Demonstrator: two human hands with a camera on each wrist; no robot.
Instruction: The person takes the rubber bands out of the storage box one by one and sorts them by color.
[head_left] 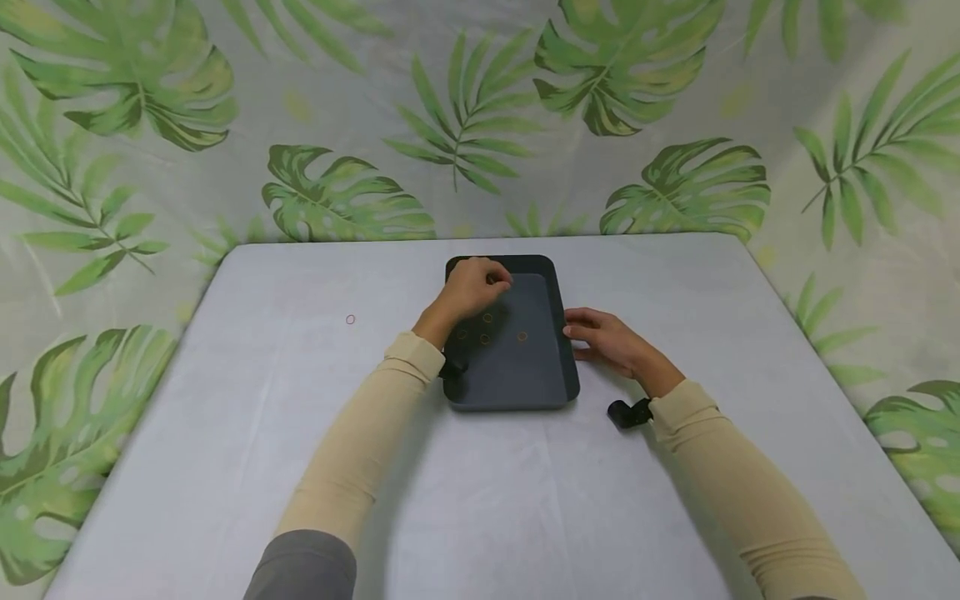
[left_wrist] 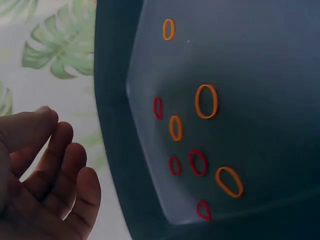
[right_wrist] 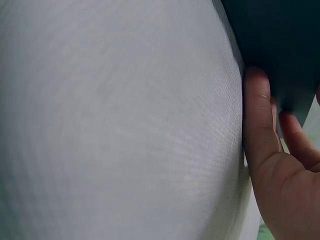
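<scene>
In the head view, my left hand (head_left: pixel 471 289) is above the far left part of a dark grey rectangular tray (head_left: pixel 555 367). Its fingers are loosely bent, and the left wrist view shows nothing held between thumb and fingers. Inside the tray lie several thin rubber bands, some orange (left_wrist: pixel 215 112) and some red (left_wrist: pixel 205 170). Straight fingers of my right hand (head_left: pixel 606 337) touch the tray's right outer wall; the right wrist view shows these fingers (right_wrist: pixel 260 115) along that wall.
One red rubber band (head_left: pixel 350 319) lies on the white tablecloth (head_left: pixel 300 375) left of the tray. A leaf-patterned cloth (head_left: pixel 465 125) hangs behind the table. Black wrist cameras stick out near both hands, the right one (head_left: pixel 624 414) close above the tabletop.
</scene>
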